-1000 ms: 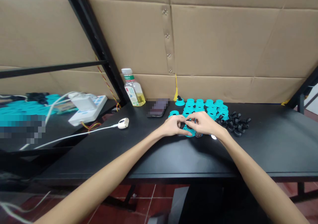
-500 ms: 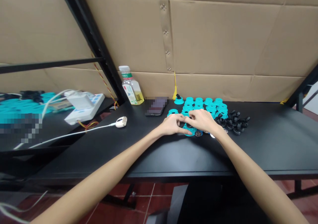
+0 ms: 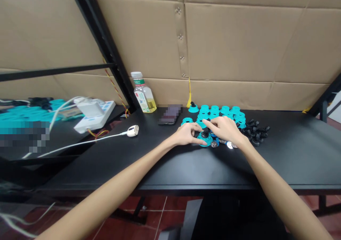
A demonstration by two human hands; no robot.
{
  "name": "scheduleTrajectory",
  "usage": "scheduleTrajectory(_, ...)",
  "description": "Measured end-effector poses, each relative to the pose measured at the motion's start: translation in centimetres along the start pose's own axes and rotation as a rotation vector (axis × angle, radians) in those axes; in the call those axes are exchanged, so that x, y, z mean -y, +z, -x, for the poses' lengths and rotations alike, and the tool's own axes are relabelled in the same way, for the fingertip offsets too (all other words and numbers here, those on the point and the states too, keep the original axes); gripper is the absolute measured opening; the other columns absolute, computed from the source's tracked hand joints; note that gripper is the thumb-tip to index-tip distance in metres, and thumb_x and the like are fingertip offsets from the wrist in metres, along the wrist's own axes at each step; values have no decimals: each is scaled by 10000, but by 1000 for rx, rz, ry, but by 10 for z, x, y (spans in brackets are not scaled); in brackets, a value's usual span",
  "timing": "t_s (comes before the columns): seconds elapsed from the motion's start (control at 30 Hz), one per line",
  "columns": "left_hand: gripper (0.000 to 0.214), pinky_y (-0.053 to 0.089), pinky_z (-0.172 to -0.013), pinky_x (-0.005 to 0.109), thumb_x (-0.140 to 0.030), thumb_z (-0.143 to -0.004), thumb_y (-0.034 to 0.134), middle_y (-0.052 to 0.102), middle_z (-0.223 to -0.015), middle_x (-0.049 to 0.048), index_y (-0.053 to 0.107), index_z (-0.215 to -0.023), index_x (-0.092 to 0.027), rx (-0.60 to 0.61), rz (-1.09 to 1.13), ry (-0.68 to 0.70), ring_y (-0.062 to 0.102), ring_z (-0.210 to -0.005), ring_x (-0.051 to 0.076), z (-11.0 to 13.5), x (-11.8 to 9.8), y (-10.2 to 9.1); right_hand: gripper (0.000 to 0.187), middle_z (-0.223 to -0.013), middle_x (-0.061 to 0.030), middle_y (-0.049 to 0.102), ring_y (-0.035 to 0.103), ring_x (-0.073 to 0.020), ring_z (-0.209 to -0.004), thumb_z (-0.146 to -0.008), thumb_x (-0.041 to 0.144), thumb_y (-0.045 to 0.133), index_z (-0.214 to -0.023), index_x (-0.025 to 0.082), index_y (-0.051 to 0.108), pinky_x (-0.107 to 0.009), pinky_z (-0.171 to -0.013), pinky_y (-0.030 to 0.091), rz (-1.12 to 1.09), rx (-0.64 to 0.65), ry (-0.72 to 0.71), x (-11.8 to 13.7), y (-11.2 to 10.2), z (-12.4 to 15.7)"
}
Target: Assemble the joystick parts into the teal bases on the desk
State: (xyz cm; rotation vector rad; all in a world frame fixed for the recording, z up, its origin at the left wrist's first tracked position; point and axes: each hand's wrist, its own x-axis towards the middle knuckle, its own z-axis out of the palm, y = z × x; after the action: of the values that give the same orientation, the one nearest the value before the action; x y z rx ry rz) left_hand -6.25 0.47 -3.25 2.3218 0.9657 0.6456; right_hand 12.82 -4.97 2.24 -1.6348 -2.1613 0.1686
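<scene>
My left hand (image 3: 188, 133) grips the rim of a teal plastic disc (image 3: 204, 139) on the black table (image 3: 170, 162); a small black part stands upright in the disc's middle. My right hand (image 3: 225, 128) hovers just right of the disc, fingers loosely curled, index finger stretched toward the black part. Behind the hands lie several more teal discs (image 3: 225, 113), one at the back left with a black part fitted (image 3: 193, 107). A heap of small black parts (image 3: 254, 131) sits to the right. Small silver round pieces (image 3: 229, 145) lie by my right wrist.
A bottle of yellow liquid (image 3: 143, 93) and a dark phone (image 3: 169, 115) stand at the back. A white cable with a plug (image 3: 132, 130) runs left toward a power strip (image 3: 93, 116) on the neighbouring table. Cardboard (image 3: 239, 41) walls the rear; a black frame post (image 3: 106, 48) slants left.
My right hand has come off the teal disc and shifted a little right, uncovering the black part standing in it. My left hand stays on the disc's rim.
</scene>
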Motion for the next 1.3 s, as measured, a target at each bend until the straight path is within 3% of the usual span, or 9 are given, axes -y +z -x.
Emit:
scheduleTrajectory(0.17, 536, 260, -512, 238, -619, -569, 765, 580, -836, 5, 730, -873, -179, 24, 12, 18, 365, -573, 88, 1, -4, -2, 204, -681, 20, 608, 478, -102, -580, -843, 349, 545, -915, 196, 658, -221, -558, 287, -175, 81, -197, -3, -4, 2)
scheduleTrajectory(0.47, 501, 265, -535, 230, -604, -548, 777, 545, -743, -14, 696, -781, -168, -9, 7, 18, 382, -590, 97, 0, -3, 1, 52, -546, 57, 466, 393, -90, -527, -757, 175, 559, -786, 156, 598, -219, -542, 250, -167, 49, -260, 4, 10, -2)
scheduleTrajectory(0.63, 482, 273, -550, 226, -583, -565, 768, 467, -640, -36, 574, -618, -145, 6, 21, 42, 383, -597, 100, -1, -3, -1, 244, -557, 37, 481, 374, -84, -520, -817, 343, 615, -681, 150, 550, -233, -536, 236, -153, -8, -276, 8, 15, -5)
scheduleTrajectory(0.9, 472, 238, -492, 217, -541, -567, 792, 435, -687, -45, 564, -662, -139, 26, 104, 43, 317, -546, 70, -2, -3, -1, 134, -595, 37, 582, 465, -85, -475, -829, 238, 535, -905, 169, 620, -221, -518, 282, -369, 248, -219, -1, 6, -3)
scheduleTrajectory(1.1, 434, 268, -492, 220, -493, -567, 812, 439, -668, -40, 579, -602, -128, 20, 187, 53, 349, -554, 73, -5, 4, -1, 222, -692, -16, 633, 511, -127, -629, -820, 375, 573, -740, 168, 594, -235, -538, 246, -43, 60, -217, 4, 10, -16)
scheduleTrajectory(1.3, 429, 280, -498, 230, -493, -536, 829, 501, -729, -23, 723, -751, -138, 14, 175, 36, 341, -541, 64, -8, 7, -1, 386, -764, -71, 679, 579, -168, -700, -917, 415, 413, -763, 169, 668, -251, -555, 270, 167, 71, -164, 5, 18, -24)
